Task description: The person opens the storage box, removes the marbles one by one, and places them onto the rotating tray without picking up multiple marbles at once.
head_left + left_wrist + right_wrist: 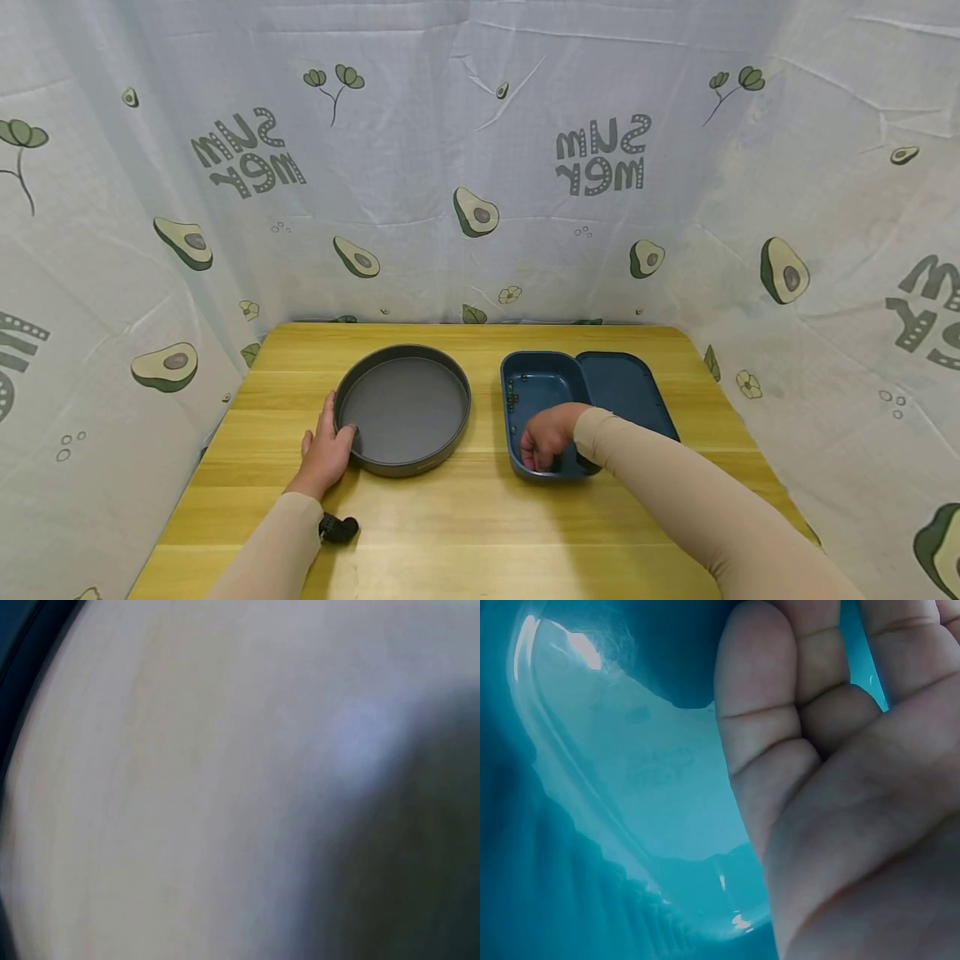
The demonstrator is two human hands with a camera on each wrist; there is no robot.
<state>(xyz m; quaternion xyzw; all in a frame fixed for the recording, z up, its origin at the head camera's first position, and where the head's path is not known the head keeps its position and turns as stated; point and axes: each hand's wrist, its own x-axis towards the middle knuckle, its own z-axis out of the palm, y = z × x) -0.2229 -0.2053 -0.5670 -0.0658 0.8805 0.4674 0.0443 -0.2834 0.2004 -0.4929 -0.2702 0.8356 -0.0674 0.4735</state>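
A round dark grey baking pan (405, 408) sits on the table at the left. My left hand (327, 446) holds its left rim, thumb over the edge and fingers along the outer wall. To the right stands a deep blue rectangular box (546, 360) with rounded corners. Several small dark round pieces (512, 396) lie along its left inner side. Into the box's near end reaches my right hand (546, 437), fingers pointing down. The right wrist view shows the palm and bent fingers (757, 675); whatever lies at the fingertips is hidden.
A flat blue lid (626, 387) lies against the box's right side. Near my left wrist a small black device (339, 528) shows beside the sleeve. A printed curtain (420, 167) hangs behind and beside the wooden table (450, 542). The left wrist view is mostly blurred.
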